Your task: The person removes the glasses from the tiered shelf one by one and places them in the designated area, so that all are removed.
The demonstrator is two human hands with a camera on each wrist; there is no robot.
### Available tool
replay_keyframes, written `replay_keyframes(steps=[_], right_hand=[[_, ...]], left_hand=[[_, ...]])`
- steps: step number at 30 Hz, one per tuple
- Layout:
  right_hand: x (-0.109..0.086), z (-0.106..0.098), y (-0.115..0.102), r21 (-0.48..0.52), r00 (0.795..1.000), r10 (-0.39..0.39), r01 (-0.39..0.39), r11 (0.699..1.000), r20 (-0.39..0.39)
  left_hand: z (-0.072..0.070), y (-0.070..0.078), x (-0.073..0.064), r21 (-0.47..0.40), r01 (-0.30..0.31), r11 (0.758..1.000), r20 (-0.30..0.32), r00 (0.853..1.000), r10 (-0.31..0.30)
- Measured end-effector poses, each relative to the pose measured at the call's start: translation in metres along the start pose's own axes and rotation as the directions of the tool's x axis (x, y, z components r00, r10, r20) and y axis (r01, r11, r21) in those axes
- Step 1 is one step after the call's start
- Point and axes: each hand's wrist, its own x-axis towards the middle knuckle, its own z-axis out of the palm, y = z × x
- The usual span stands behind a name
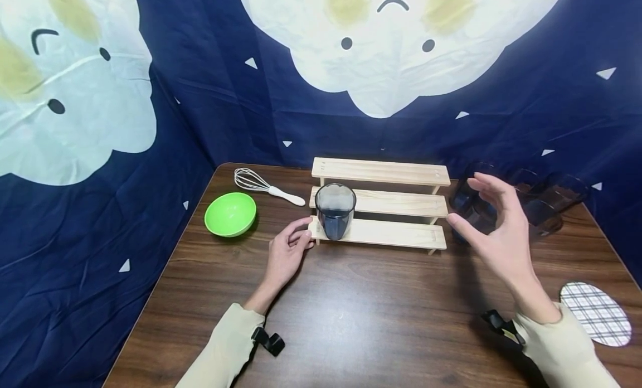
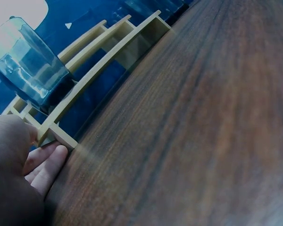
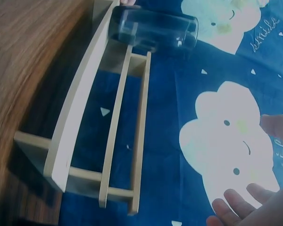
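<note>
A three-step wooden shelf (image 1: pixel 383 233) stands at the middle of the table. On the left end of its lowest step sits a dark see-through glass (image 1: pixel 335 212), upright. My left hand (image 1: pixel 287 251) grips the left end of that step; in the left wrist view its fingertips (image 2: pixel 59 153) curl at the end support, just under the glass (image 2: pixel 33 66). My right hand (image 1: pixel 504 240) is raised to the right of the shelf, thumb and fingers spread wide with nothing between them. Behind it, several dark glasses (image 1: pixel 549 204) are partly hidden.
A green bowl (image 1: pixel 230 214) stands at the table's left side, with a white whisk (image 1: pixel 271 188) lying behind it to the right. An oval checked mat (image 1: pixel 597 313) lies at the right, by the right sleeve. Blue cloth (image 1: pixel 225 109) hangs close behind the table.
</note>
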Motion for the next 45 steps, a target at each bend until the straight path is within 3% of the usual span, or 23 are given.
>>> replay_keyframes(steps=[14, 27, 32, 45], right_hand=[[0.0, 0.026, -0.01, 0.032, 0.996, -0.005, 0.002, 0.999, 0.087], [0.005, 0.041, -0.019, 0.095, 0.995, 0.044, -0.053, 0.994, 0.09], [0.009, 0.048, -0.023, 0.15, 0.99, 0.064, -0.082, 0.985, 0.124], [0.017, 0.064, -0.023, 0.129, 0.97, 0.087, -0.118, 0.985, 0.225]], left_hand=[[0.0, 0.0, 0.0, 0.001, -0.008, 1.0, 0.007, 1.0, 0.008], [0.0, 0.0, 0.0, 0.006, -0.017, 1.0, 0.007, 1.0, 0.017], [0.0, 0.0, 0.001, 0.007, -0.014, 1.0, 0.005, 1.0, 0.014], [-0.001, -0.001, 0.0, 0.008, -0.014, 1.0, 0.007, 1.0, 0.014]])
